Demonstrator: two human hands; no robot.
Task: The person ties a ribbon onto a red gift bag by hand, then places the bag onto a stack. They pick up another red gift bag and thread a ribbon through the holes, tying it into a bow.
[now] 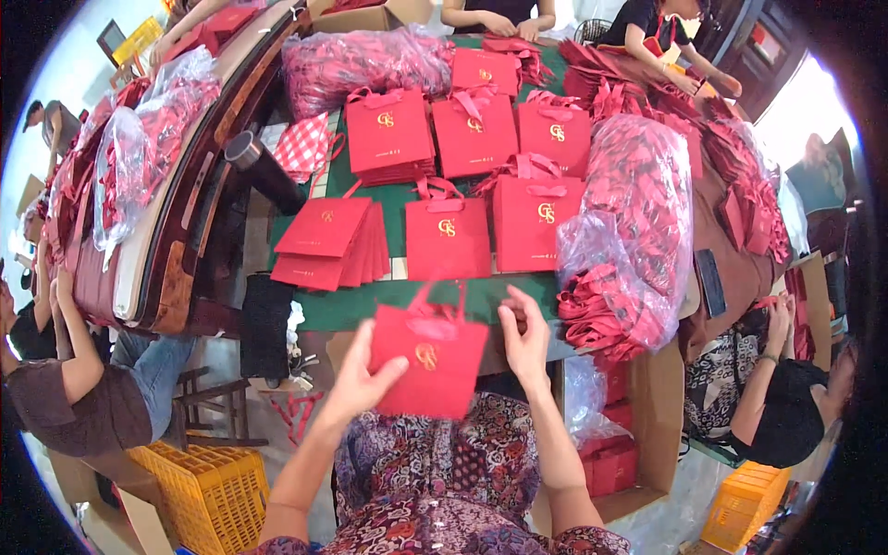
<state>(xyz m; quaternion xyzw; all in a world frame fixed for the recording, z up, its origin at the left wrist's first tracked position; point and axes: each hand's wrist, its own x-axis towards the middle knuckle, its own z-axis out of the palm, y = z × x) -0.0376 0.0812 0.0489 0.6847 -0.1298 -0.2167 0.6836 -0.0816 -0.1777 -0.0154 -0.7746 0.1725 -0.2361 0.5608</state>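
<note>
My left hand [365, 375] grips a small red paper gift bag [433, 384] by its left side, thumb across the front. The bag hangs before my lap, slightly tilted, with a gold emblem and red ribbon handles on top. My right hand [524, 338] is raised just right of the bag, apart from it, fingers spread and holding nothing. Beyond my hands, a single-looking red bag [448, 239] lies on the green table [342, 310]. Left of it is a fanned stack of red bags [333, 242], and right of it another stack [538, 225].
More bag stacks [388, 137] stand farther back. Plastic sacks of red ribbons [638, 213] lie right and far left. A dark tumbler [264, 171] leans at left, and a phone [710, 282] lies at right. An open carton [657, 435] and yellow crates [208, 490] flank me; co-workers sit around.
</note>
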